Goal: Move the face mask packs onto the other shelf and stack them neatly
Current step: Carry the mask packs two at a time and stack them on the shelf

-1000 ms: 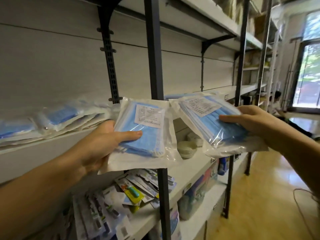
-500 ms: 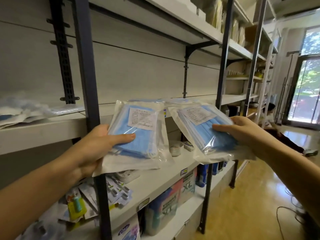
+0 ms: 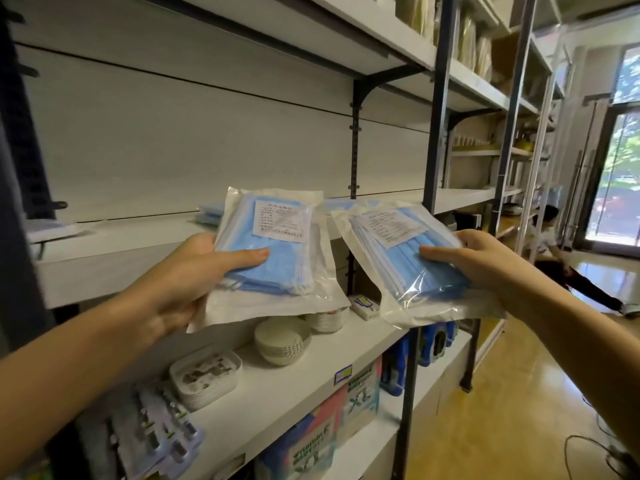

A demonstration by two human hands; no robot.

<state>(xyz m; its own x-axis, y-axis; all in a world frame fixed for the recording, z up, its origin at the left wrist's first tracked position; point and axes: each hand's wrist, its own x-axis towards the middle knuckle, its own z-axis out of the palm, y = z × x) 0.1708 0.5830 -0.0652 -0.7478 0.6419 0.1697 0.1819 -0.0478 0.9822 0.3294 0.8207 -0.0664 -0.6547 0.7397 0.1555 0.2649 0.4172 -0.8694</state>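
A sealed face mask pack [image 3: 277, 261] is gripped, thumb on top, in the left hand [image 3: 187, 282] and a second pack [image 3: 405, 268] in the right hand [image 3: 485, 265], both held just before the white shelf [image 3: 114, 268], where a few blue packs [image 3: 209, 213] already lie; stacking seems barely begun.

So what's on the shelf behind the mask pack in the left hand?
Blue face mask packs lie on the white shelf, peeking out beside the held pack. The pack covers their middle, so their number cannot be told.
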